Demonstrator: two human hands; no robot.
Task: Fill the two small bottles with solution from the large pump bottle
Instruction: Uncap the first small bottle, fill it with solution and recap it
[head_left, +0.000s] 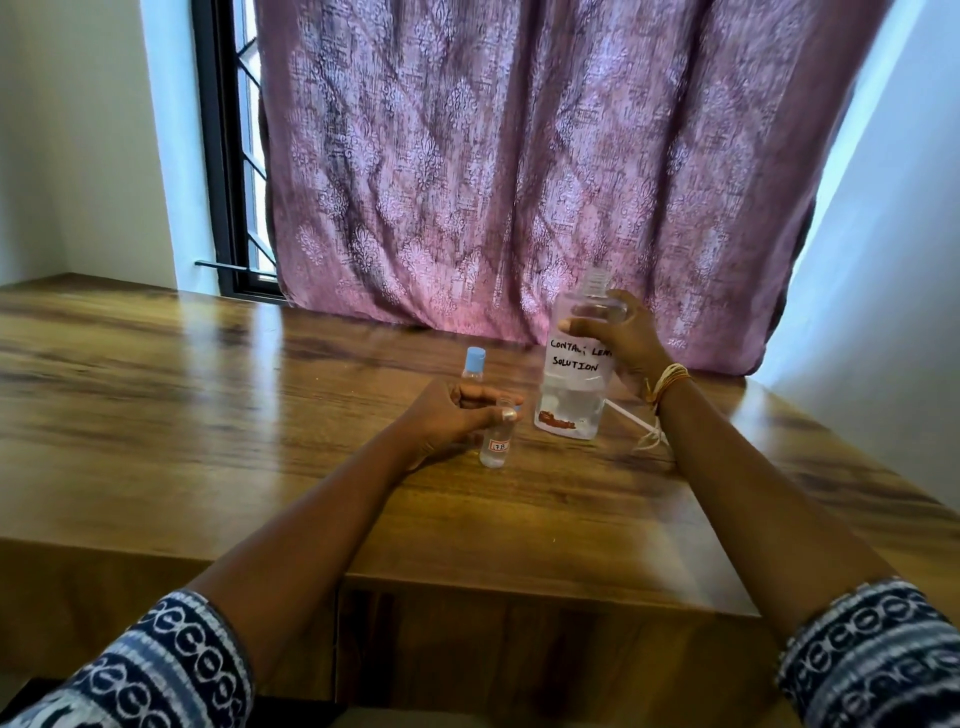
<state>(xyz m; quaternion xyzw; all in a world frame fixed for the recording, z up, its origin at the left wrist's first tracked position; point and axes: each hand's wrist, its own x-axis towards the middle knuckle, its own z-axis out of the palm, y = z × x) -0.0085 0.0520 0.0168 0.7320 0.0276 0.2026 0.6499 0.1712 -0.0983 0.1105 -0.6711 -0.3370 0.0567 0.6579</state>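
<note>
My left hand (457, 415) grips a small clear bottle (496, 447) near its top; the bottle stands on the wooden table (208, 415) and bears a small label reading "17B". A second small bottle (474, 366) with a light blue cap stands just behind that hand. My right hand (618, 338) is wrapped around the large clear bottle (574, 374), labelled "CONTACT LENS SOLUTION", which stands upright with liquid in its lower part. Its neck is open with no pump on it. A white pump tube (631, 418) lies on the table behind the large bottle, partly hidden by my right wrist.
A pink patterned curtain (519, 182) hangs right behind the bottles, touching the table's back edge. A window with a dark frame (228, 156) is at the back left. The table's front edge (467, 577) runs below my forearms.
</note>
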